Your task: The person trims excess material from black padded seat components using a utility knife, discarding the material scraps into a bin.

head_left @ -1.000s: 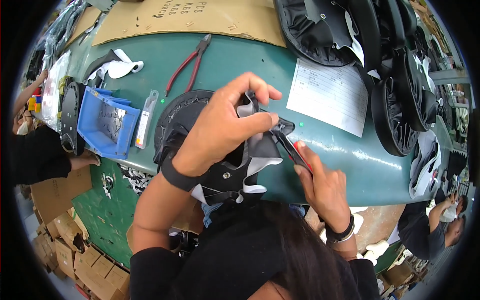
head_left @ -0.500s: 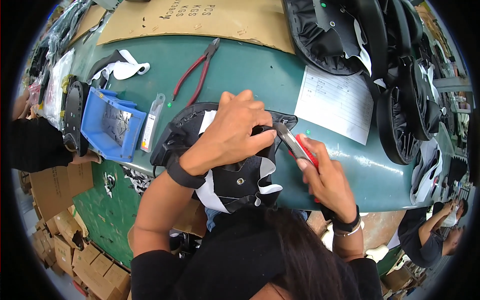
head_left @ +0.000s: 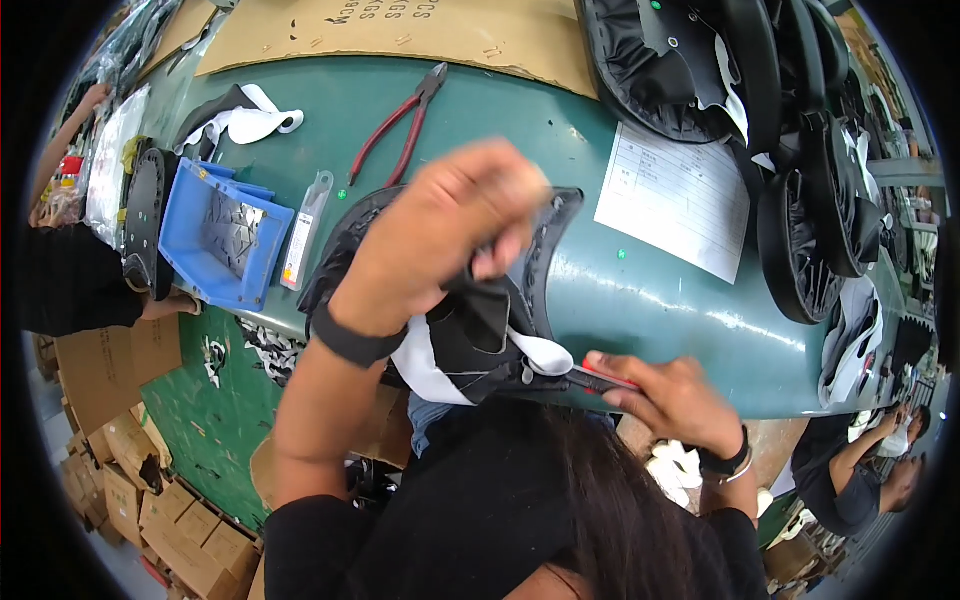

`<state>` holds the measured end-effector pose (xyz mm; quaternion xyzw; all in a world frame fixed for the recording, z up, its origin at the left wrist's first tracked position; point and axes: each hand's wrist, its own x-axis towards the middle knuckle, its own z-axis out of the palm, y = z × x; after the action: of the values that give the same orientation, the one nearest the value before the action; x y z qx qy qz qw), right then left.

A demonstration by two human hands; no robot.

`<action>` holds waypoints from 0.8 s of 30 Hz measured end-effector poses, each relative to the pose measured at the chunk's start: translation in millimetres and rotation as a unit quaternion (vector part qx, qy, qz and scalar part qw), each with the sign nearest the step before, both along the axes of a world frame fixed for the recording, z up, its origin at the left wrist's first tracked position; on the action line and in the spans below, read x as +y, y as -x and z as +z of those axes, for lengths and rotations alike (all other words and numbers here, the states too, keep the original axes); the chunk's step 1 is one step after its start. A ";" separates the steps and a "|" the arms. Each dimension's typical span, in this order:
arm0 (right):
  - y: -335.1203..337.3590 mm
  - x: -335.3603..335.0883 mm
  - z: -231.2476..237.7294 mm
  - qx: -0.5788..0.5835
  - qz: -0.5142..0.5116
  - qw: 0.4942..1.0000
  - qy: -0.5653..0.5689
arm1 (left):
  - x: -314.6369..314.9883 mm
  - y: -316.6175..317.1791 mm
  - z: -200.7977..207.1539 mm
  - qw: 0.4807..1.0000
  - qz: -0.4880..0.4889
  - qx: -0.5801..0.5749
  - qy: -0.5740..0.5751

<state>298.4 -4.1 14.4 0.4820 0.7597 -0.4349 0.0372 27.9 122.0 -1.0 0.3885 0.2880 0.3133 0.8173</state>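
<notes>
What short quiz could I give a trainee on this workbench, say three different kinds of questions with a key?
1. Multiple choice: which of the hands grips the red-and-black tool? (a) the left hand (b) the right hand
2. True or false: the red-handled pliers lie outside the blue bin.
3. Fill in the colour: the white sheet lies on a ____ table.

Key: 1. b; 2. true; 3. green.
</notes>
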 end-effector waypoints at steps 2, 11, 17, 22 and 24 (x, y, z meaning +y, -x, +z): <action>1.5 9.2 7.5 -0.004 -0.005 1.000 -0.018 | -16.7 -6.1 -1.8 0.791 0.016 0.306 -0.529; 25.5 -27.6 0.6 -0.064 -0.075 0.983 -0.156 | -42.0 -8.1 -24.4 0.858 -0.058 0.219 -0.462; 49.5 -70.5 -7.5 -0.015 -0.180 0.952 -0.248 | -35.8 0.2 -20.8 0.994 0.105 0.005 -0.041; 40.2 -46.2 -7.6 -0.071 -0.159 0.957 -0.234 | -14.9 28.8 -5.6 0.609 0.119 0.418 -0.664; 38.9 -27.1 3.3 -0.157 -0.092 0.951 -0.249 | -12.9 62.6 -15.1 0.749 0.013 0.448 -0.488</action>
<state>259.5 -31.2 17.7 0.6060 0.7808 -0.1522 -0.0052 -34.7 109.1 -16.0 0.8261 0.4346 0.2117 0.2894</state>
